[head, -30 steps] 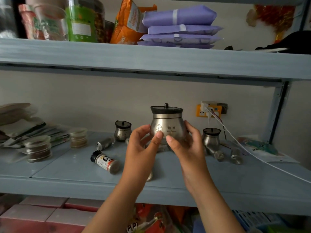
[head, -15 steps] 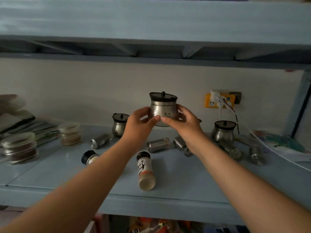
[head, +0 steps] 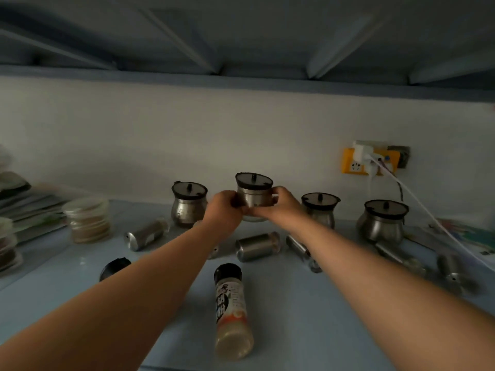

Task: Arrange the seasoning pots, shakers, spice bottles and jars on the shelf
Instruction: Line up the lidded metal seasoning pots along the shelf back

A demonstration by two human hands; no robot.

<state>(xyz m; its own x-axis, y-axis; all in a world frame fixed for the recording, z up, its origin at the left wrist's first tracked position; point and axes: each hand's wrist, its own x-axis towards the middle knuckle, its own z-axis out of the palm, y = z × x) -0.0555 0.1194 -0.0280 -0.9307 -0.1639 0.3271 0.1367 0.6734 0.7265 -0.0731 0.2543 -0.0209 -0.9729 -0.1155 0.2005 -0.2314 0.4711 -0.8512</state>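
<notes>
My left hand and my right hand grip a steel seasoning pot with a dark lid, held near the back of the blue shelf. Three more steel pots stand upright along the wall: one at the left, one just right of my hands, one further right. Steel shakers lie on their sides: one at the left, one in the middle, another beside it. A spice bottle with a black cap lies near the front. A second black cap shows under my left forearm.
Flat clear jars are stacked at the left, with packets and more jars behind them. A yellow wall socket holds a charger, and its white cable runs down over papers at the right. More shakers lie at the right.
Both hands have carried the pot away from me toward the back wall, between the left pot and the middle pot. The camera has dipped under the upper shelf.
</notes>
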